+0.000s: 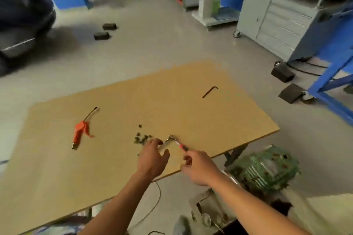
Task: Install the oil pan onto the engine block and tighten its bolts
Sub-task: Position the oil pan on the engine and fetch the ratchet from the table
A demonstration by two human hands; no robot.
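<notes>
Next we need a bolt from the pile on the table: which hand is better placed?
Left. The left hand sits right beside the bolt pile, though it may be touching the ratchet. The right hand grips the ratchet by its red handle, farther from that pile.

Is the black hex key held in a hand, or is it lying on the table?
Lying down. The hex key lies flat on the table, far from the left hand and the right hand.
</notes>
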